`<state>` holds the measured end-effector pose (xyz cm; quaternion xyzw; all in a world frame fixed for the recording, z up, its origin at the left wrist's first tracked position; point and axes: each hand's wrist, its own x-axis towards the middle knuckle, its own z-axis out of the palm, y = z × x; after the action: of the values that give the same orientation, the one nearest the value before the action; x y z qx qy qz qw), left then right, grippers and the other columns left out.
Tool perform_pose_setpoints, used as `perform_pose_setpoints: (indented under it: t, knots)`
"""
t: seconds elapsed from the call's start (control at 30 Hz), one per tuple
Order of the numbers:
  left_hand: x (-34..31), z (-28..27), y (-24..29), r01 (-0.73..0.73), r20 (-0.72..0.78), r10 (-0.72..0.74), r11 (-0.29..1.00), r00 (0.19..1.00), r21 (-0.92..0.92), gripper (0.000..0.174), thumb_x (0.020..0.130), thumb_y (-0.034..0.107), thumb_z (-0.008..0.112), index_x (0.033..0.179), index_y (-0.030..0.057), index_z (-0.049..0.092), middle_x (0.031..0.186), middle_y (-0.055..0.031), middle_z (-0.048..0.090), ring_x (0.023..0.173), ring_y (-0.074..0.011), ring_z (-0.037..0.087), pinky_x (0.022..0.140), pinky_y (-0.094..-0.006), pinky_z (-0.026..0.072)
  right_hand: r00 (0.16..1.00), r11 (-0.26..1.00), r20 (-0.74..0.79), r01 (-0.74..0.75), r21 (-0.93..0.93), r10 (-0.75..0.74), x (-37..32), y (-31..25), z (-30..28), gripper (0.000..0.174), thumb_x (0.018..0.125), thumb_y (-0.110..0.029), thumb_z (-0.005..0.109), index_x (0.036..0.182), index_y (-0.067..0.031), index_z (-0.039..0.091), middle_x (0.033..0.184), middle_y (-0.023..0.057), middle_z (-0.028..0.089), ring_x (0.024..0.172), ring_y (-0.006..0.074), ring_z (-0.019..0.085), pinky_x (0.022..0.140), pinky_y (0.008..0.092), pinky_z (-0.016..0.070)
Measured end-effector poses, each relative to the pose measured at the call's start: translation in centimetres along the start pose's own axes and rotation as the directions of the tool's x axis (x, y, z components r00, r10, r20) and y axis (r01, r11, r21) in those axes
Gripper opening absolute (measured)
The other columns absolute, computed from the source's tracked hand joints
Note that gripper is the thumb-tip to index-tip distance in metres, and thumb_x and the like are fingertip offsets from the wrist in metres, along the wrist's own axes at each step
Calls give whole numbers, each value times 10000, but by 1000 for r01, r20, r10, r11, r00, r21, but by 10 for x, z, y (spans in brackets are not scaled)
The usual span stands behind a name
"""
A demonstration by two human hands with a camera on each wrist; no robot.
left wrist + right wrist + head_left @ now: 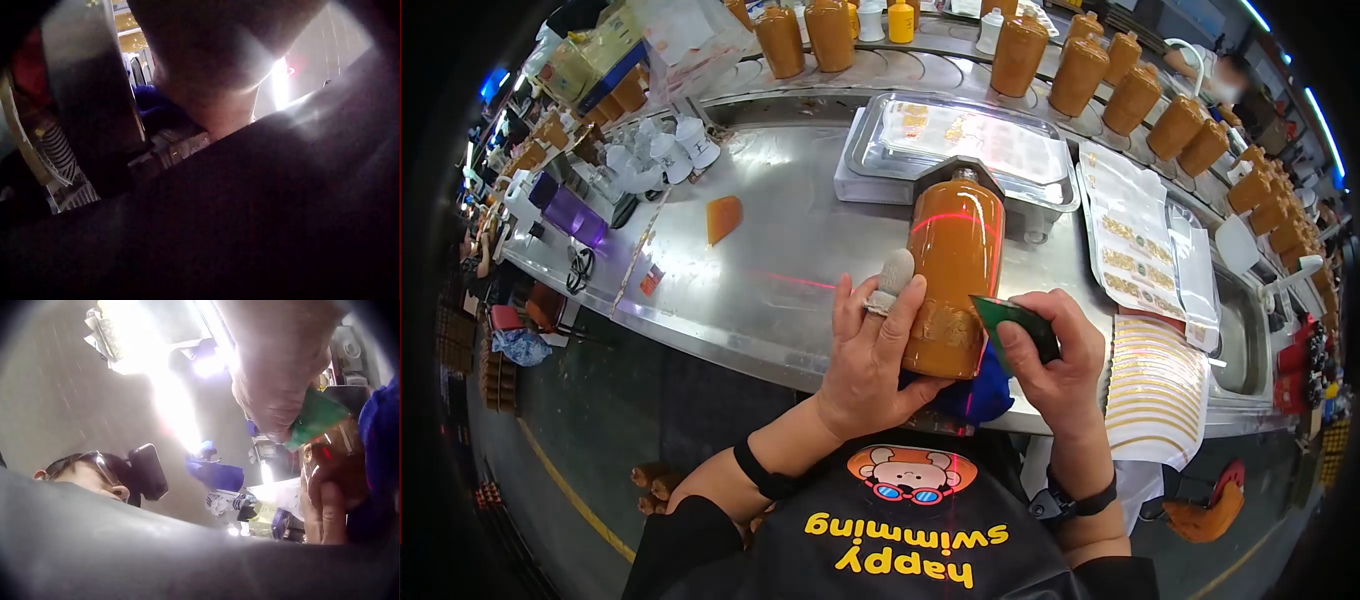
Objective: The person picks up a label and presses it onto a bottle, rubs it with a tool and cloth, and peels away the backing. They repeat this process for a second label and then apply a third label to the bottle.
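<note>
A glossy brown bottle [956, 255] lies tilted with its neck pointing away from the person, gold raised decoration near its base. My left hand [865, 365] holds its lower left side, the thumb by the base; a pale finger cover [896, 272] sits on one finger. The right hand [1060, 350] pinches a green scraper [1018, 328], whose pointed edge meets the bottle's right side beside the decoration. In the right wrist view the green scraper [317, 419] overlaps the bottle [337, 456]. The left wrist view is mostly dark.
Beneath the bottle is blue cloth [988, 392]. Metal trays [860, 150] stand behind it, decal sheets [1135, 230] and gold strips [1160, 385] to the right. An amber piece [723, 218] and a purple bottle [565, 210] are left. More brown bottles [1018, 55] line a conveyor.
</note>
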<state>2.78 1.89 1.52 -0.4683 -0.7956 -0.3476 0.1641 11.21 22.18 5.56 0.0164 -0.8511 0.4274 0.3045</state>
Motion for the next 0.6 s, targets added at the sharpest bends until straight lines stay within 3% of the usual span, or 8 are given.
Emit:
perform_pose_setpoints:
  t: [0.07, 0.17, 0.3, 0.47, 0.6]
  knots:
    - [-1, 0, -3, 7, 22, -7, 1000, 1000, 4, 972, 723, 418, 778, 1483, 22, 318, 1400, -202, 466, 1257, -438, 384, 1124, -609, 134, 994, 993, 54, 96, -68, -92, 5, -2, -3, 164, 863, -85, 703, 990, -9, 632, 783, 46, 656, 669, 79, 582, 630, 227, 468]
    - [0, -4, -3, 9, 29, -8, 999, 1000, -49, 908, 788, 450, 734, 1469, 5, 329, 1419, -228, 434, 1251, -442, 391, 1125, -599, 146, 976, 953, 32, -218, 210, 216, -4, -4, -1, 172, 861, -83, 701, 990, 4, 628, 782, 37, 657, 668, 70, 571, 628, 223, 465]
    - [6, -5, -4, 44, 4, -44, 978, 999, -204, 790, 880, 467, 643, 1443, -7, 356, 1411, -259, 427, 1246, -429, 414, 1130, -571, 166, 904, 849, 105, -425, 315, 414, -17, 10, -6, 185, 867, -100, 695, 992, 15, 622, 773, 19, 645, 691, 53, 555, 628, 217, 459]
    - [25, -7, -4, 105, 5, -109, 942, 994, -318, 653, 927, 385, 604, 1404, -11, 402, 1413, -273, 423, 1307, -419, 407, 1116, -512, 215, 868, 804, 186, -496, 327, 460, -16, 8, -8, 194, 871, -128, 690, 983, 12, 617, 772, 13, 639, 701, 56, 552, 636, 221, 461]
    - [34, -5, 0, 96, -23, -107, 952, 994, -290, 564, 932, 283, 601, 1381, -13, 429, 1421, -278, 422, 1289, -417, 415, 1102, -489, 229, 881, 809, 205, -472, 349, 426, -14, 7, -2, 203, 868, -141, 697, 980, 8, 617, 777, 17, 644, 712, 61, 564, 651, 224, 470]
